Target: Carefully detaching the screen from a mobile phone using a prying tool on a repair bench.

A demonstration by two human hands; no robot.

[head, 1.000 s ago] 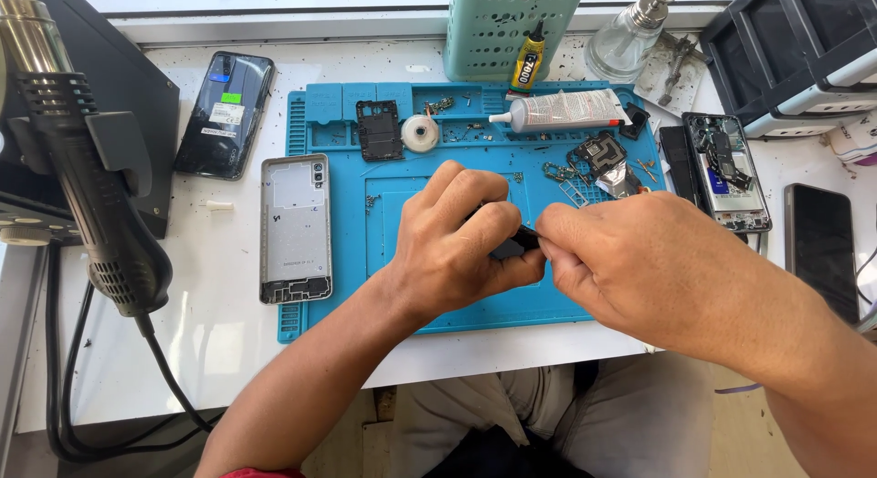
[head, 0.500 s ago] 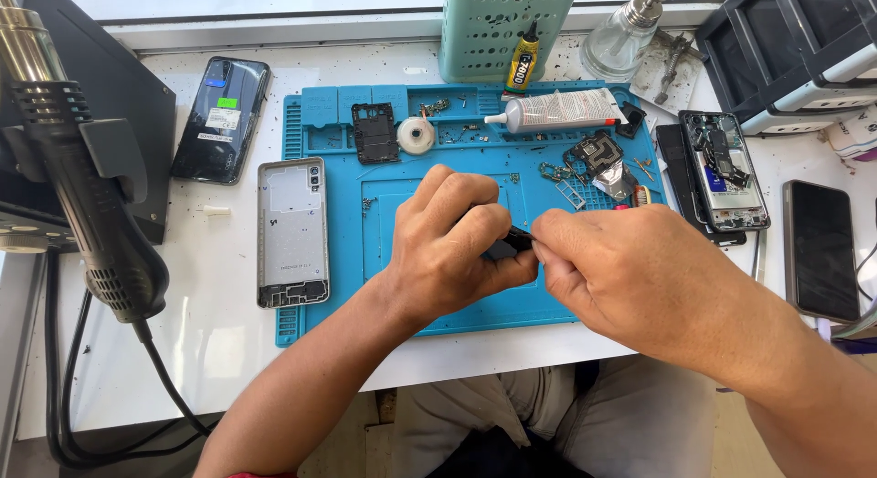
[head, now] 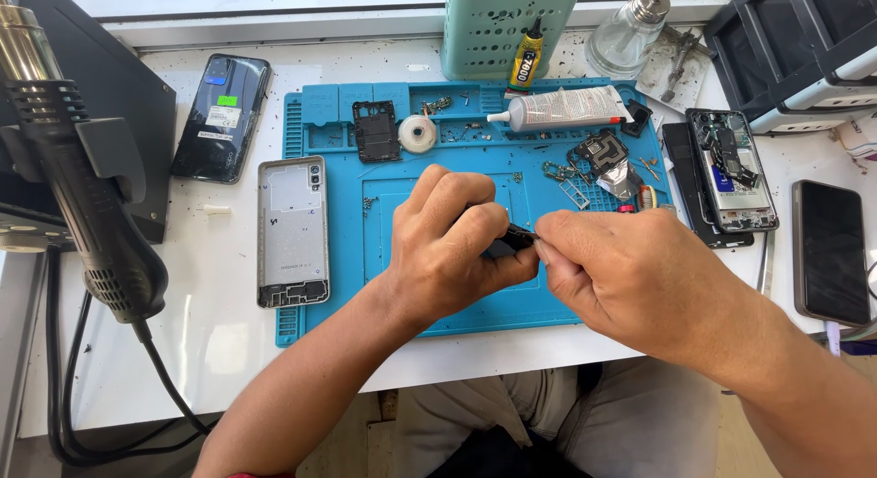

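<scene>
**Mostly covered, partly cropped**

The small dark part shows only as a sliver between the left hand and right hand; its shape cannot be told. The fingers cover the middle of the blue mat. The loose bits are too small to identify. The heat gun, green basket and glass bottle are cut off at the top edge, the black tray at the right.
</scene>
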